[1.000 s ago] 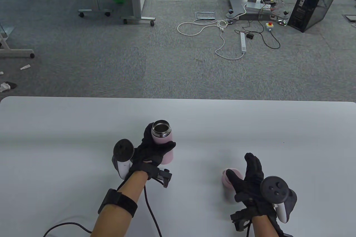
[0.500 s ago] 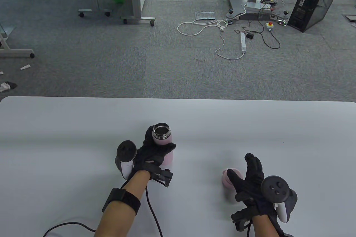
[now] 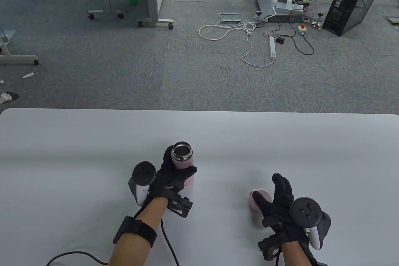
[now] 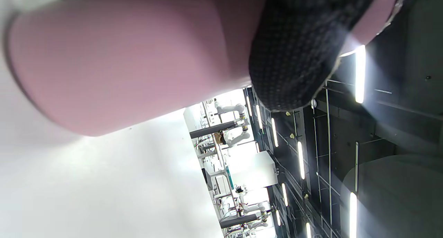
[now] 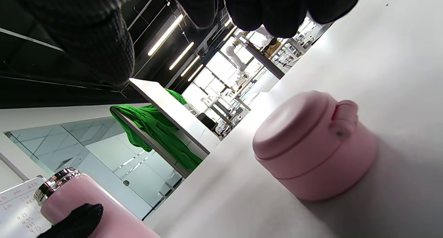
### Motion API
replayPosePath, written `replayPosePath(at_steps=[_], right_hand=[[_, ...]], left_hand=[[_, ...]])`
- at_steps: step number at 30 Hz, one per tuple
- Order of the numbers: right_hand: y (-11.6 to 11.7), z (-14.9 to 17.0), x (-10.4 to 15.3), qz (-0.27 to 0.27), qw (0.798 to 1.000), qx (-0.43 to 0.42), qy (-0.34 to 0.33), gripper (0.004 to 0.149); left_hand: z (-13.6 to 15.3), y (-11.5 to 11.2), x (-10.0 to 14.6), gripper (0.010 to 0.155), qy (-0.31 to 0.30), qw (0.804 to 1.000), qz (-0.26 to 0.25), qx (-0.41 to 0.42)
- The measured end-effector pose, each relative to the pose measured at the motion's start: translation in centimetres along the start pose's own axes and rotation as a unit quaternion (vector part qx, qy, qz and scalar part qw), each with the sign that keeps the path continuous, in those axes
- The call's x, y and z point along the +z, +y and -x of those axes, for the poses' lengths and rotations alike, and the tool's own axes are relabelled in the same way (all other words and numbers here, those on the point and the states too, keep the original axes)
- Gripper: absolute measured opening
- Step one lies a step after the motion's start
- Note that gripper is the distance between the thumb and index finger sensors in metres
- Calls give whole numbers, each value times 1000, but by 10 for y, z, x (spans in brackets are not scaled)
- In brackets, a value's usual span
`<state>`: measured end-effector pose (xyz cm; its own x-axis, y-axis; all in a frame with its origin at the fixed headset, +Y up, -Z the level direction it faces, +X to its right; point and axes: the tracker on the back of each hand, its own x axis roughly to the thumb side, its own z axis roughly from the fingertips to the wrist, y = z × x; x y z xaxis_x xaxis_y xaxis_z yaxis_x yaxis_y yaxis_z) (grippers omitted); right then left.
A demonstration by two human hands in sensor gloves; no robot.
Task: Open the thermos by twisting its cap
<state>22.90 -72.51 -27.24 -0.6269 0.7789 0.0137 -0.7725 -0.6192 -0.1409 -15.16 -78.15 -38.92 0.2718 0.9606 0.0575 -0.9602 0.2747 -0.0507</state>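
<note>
The pink thermos (image 3: 184, 161) stands upright on the white table (image 3: 62, 153), its steel mouth open with no cap on it. My left hand (image 3: 173, 172) grips its body; the left wrist view shows the pink body (image 4: 121, 58) with a gloved finger (image 4: 304, 47) across it. The pink cap (image 3: 258, 199) sits on the table to the right, also in the right wrist view (image 5: 311, 144). My right hand (image 3: 274, 199) is spread open just right of and over the cap, apart from it. The thermos also shows in the right wrist view (image 5: 83, 207).
A black cable (image 3: 168, 241) runs from my left wrist over the table's near edge. Beyond the table's far edge lies carpet floor with cables, a power strip (image 3: 273, 47) and a computer tower (image 3: 353, 2).
My left hand has drawn the thermos slightly nearer and set it more upright. My right hand has shifted slightly back from the cap, staying open.
</note>
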Motion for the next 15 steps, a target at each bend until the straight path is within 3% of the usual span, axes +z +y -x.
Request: replayPosePath(at_steps=[6,12,15], right_hand=[[-3,-1,1,7,1000,-2,-2,97],[-3,-1,1,6,1000,-4,-6,97],[-3,-2,1,6,1000,-6,-9,97]], left_hand=[[1,-3,1,97,10,1000,11,-13],[-1,-1,5,106,8,999,19,-49],[-7,3,11,99,-2,997,35,-70]])
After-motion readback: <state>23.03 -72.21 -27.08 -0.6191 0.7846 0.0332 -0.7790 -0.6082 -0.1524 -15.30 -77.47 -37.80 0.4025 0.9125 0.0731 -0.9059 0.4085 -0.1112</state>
